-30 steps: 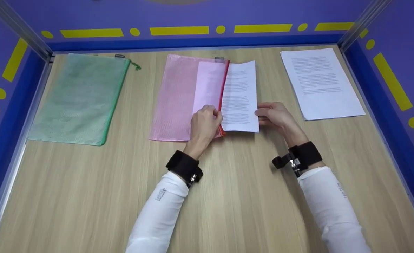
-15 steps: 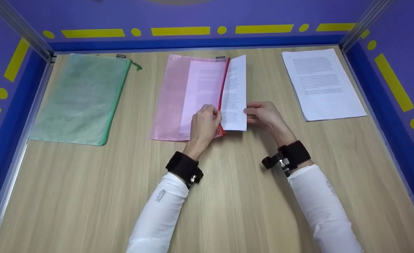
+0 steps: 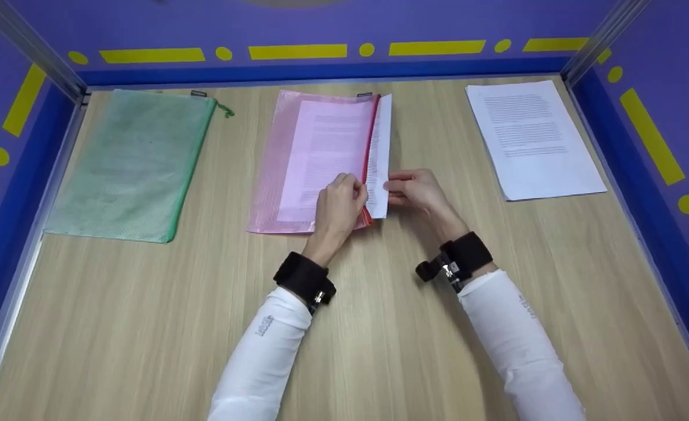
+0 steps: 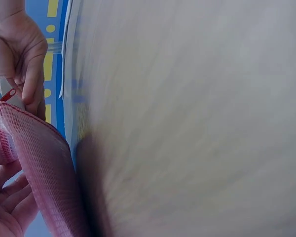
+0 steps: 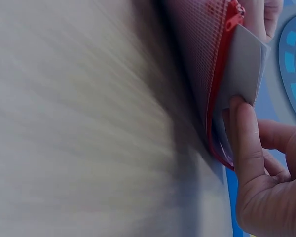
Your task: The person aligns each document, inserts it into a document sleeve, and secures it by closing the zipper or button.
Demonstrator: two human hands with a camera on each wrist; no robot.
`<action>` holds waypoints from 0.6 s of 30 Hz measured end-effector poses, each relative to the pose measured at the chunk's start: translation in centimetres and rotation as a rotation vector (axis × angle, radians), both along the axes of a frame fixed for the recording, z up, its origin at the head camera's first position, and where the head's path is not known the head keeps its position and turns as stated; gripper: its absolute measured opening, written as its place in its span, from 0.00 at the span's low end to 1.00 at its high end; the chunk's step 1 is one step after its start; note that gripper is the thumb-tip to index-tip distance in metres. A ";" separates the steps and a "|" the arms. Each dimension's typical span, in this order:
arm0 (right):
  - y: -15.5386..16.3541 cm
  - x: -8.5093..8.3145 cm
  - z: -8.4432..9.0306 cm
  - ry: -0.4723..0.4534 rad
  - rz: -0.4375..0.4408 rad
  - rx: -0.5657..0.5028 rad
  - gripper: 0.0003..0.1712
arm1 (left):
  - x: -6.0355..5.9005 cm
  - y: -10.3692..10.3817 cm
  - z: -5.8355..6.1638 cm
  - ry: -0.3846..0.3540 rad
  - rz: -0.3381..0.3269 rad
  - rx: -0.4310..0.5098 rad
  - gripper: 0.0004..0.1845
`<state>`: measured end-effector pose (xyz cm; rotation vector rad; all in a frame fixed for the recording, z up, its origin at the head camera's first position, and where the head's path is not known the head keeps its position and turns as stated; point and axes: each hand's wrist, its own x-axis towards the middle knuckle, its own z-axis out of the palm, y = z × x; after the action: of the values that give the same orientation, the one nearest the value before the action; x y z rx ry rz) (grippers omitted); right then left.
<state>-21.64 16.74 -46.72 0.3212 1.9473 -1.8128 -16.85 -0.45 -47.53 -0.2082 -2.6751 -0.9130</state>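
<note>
A pink mesh zipper pouch (image 3: pixel 271 175) with a red zip edge lies at the middle of the table. Most of a printed paper stack (image 3: pixel 383 146) is inside it, and a narrow strip sticks out past the zip. My left hand (image 3: pixel 339 204) pinches the pouch's upper side at the opening. At the strip's outer edge, my right hand (image 3: pixel 417 190) pinches the paper between thumb and fingers. The right wrist view shows the paper (image 5: pixel 244 64) between the pouch's red zip edges, with the zip pull (image 5: pixel 234 21) at the near corner.
On the left lies a green mesh zipper pouch (image 3: pixel 128 169) with a green cord. Another printed paper stack (image 3: pixel 534 140) rests at the right. Purple-blue panels with yellow marks (image 3: pixel 297 52) wall in the table (image 3: pixel 379 351).
My right hand has moved left, sliding the paper further into the pink pouch, so the strip outside is much narrower. My left hand has stayed at the opening.
</note>
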 end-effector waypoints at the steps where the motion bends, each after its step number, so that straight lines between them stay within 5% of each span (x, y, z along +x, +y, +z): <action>1: -0.2 0.0 -0.1 -0.001 -0.002 0.001 0.25 | 0.0 0.0 0.0 -0.001 -0.003 -0.004 0.07; 18: -2.5 0.1 -0.6 0.002 0.037 0.016 0.26 | 0.2 0.0 0.3 -0.004 -0.044 -0.012 0.07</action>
<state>-21.53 14.23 -47.32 0.2861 1.9567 -1.7759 -16.61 -0.47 -47.22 -0.2689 -2.6901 -0.9109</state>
